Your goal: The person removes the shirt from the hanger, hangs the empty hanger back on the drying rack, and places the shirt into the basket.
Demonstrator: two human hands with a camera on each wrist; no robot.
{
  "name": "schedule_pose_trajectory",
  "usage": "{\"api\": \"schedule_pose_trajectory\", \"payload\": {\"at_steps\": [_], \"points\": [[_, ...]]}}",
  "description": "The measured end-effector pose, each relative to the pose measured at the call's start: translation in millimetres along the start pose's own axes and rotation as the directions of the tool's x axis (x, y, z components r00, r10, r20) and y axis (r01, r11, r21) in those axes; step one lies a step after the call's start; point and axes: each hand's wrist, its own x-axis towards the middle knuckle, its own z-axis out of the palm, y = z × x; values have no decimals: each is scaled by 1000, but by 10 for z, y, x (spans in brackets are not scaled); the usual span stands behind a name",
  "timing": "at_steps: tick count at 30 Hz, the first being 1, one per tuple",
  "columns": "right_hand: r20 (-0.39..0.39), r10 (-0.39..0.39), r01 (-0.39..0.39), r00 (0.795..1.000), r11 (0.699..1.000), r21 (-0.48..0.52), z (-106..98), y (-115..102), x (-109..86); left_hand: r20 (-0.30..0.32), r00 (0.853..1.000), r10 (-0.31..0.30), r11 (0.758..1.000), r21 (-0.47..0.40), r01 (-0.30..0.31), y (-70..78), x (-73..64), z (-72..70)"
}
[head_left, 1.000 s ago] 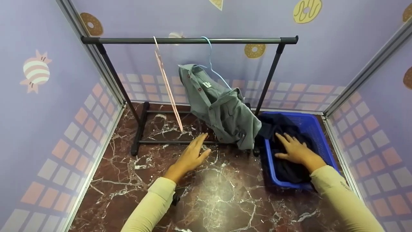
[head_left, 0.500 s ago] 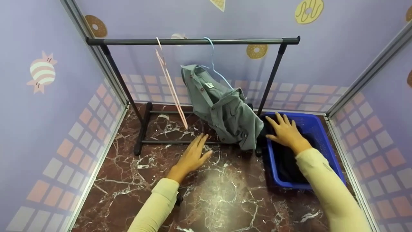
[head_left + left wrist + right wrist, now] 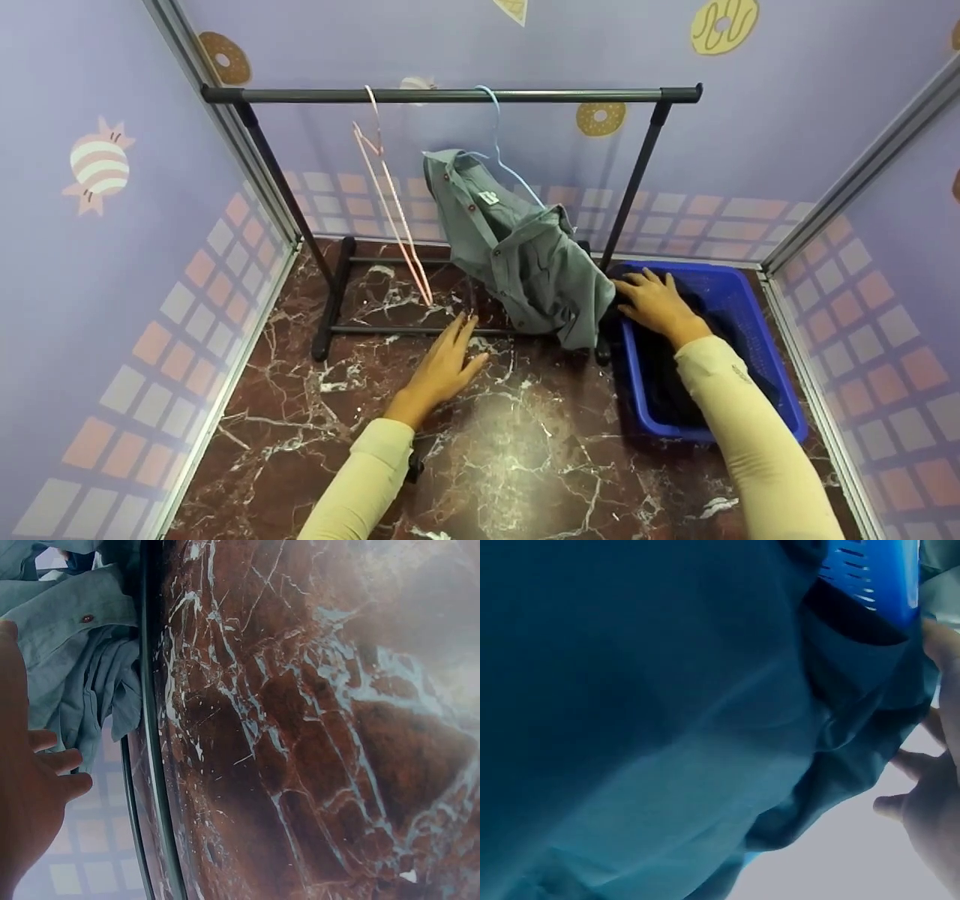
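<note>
My right hand (image 3: 658,306) is over the far left rim of a blue plastic basket (image 3: 716,274). Its fingers are loosely spread at dark cloth (image 3: 675,382) bunched in the basket, and part of that cloth laps over the left rim. The right wrist view is mostly filled by the dark cloth (image 3: 667,727), with the fingers (image 3: 915,763) beside its edge. My left hand (image 3: 437,367) reaches out, fingers extended and holding nothing, before the rack's lower bar. A grey-green buttoned shirt (image 3: 517,262) hangs lopsided on a light blue hanger (image 3: 496,142), right of that hand.
A black garment rack (image 3: 577,96) stands against the back wall. From its rail also hangs a bare pink hanger (image 3: 390,199), left of the shirt. Below lies a dark red marbled floor (image 3: 487,450), with patterned wall panels on three sides.
My right hand has moved left and forward across the basket to its far left rim. The pink hanger has swung a little on the rail. The left hand stays nearly still.
</note>
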Motion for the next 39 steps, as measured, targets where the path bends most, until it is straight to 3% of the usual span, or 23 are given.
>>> {"api": "schedule_pose_trajectory", "payload": {"at_steps": [5,10,16,20,24,33,35,39], "points": [[-53,-34,33,998,999,-18,37,112,-133,10,1000,2,1000,-10,-1,15,7,48],[-28,-17,17,999,1000,-21,81,230,-300,13,1000,20,1000,-22,-20,37,19,77],[93,76,-77,993,997,6,143,337,-472,-5,1000,21,1000,-20,-22,-9,7,96],[218,157,-171,963,984,43,231,369,-544,-15,1000,15,999,-30,-16,-39,-19,103],[282,187,-208,941,977,46,322,345,-562,-7,1000,-5,1000,-28,4,-65,-48,92],[398,235,-218,887,972,-88,380,208,-507,24,999,-44,999,-15,45,-78,-65,83],[407,231,-186,884,971,-148,383,166,-485,35,999,-41,999,-3,41,-71,-57,83],[386,200,-116,900,967,-229,352,85,-441,38,999,-27,1000,9,26,-71,-39,106]]}}
